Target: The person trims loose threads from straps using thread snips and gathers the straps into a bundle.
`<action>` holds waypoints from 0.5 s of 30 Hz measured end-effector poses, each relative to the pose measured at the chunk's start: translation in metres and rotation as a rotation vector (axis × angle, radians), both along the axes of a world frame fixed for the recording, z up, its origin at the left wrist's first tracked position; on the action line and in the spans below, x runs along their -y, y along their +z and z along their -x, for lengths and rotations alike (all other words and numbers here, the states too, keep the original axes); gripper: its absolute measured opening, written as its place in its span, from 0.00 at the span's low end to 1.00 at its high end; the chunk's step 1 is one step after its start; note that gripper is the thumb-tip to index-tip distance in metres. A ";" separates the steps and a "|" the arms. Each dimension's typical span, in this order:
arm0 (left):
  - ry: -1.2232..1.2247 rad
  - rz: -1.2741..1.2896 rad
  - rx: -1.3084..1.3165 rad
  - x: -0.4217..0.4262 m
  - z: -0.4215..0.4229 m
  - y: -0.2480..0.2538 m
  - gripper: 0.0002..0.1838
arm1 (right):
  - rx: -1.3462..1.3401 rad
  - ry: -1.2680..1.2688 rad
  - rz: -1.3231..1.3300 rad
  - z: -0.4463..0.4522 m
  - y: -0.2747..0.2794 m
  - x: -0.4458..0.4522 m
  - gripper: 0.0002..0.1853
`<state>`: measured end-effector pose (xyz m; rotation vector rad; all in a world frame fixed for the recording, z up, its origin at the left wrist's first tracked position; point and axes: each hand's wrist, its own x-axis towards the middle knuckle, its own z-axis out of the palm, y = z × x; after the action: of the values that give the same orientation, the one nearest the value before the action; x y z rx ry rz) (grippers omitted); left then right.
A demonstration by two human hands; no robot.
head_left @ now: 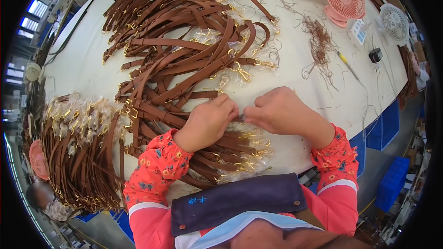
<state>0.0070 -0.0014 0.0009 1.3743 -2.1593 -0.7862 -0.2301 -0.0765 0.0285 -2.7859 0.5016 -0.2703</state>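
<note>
My left hand [208, 122] and my right hand [282, 110] meet over the table, fingertips almost touching. Both are closed in a pinch. A small greyish, partly see-through bit [240, 118] shows between them, too small to name. Under my left hand and forearm run brown straps [203, 162] with gold clasps. Several clasps [251, 163], some in clear plastic wrap, lie just below my fingers. A larger heap of brown straps [184, 76] spreads beyond my left hand, and a gold snap hook [241, 70] sticks out of it.
Another strap bundle [85, 157] hangs over the left table edge near a person [55, 205]. Toward the right lie a tangle of brown cord [318, 41], a yellow-handled tool [347, 64] and a black block [375, 55]. A pink fan [344, 0] and white fan [394, 24] stand behind.
</note>
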 end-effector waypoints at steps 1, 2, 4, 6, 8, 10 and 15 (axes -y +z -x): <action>0.002 -0.009 -0.031 0.000 -0.001 -0.001 0.05 | -0.002 0.002 0.006 -0.001 -0.001 -0.001 0.12; 0.005 -0.018 -0.063 0.001 -0.002 -0.002 0.05 | -0.004 0.005 0.013 -0.001 -0.002 -0.001 0.11; 0.014 -0.072 -0.127 0.001 -0.004 0.002 0.06 | -0.004 0.000 0.027 -0.002 -0.003 -0.003 0.11; 0.028 -0.164 -0.194 0.002 -0.005 0.010 0.07 | 0.003 -0.003 0.036 -0.002 -0.003 -0.003 0.10; -0.016 -0.140 -0.174 0.003 -0.006 0.008 0.08 | 0.014 -0.002 0.038 -0.002 -0.002 -0.003 0.10; -0.052 -0.117 -0.170 0.004 -0.008 0.003 0.09 | -0.003 -0.002 0.056 -0.003 0.001 -0.004 0.07; -0.058 -0.022 -0.149 0.003 -0.008 -0.003 0.07 | 0.008 -0.030 0.134 -0.004 -0.004 -0.009 0.12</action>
<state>0.0151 -0.0047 -0.0017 1.2281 -2.0886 -0.9075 -0.2258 -0.0671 0.0247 -2.9073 0.5432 -0.3338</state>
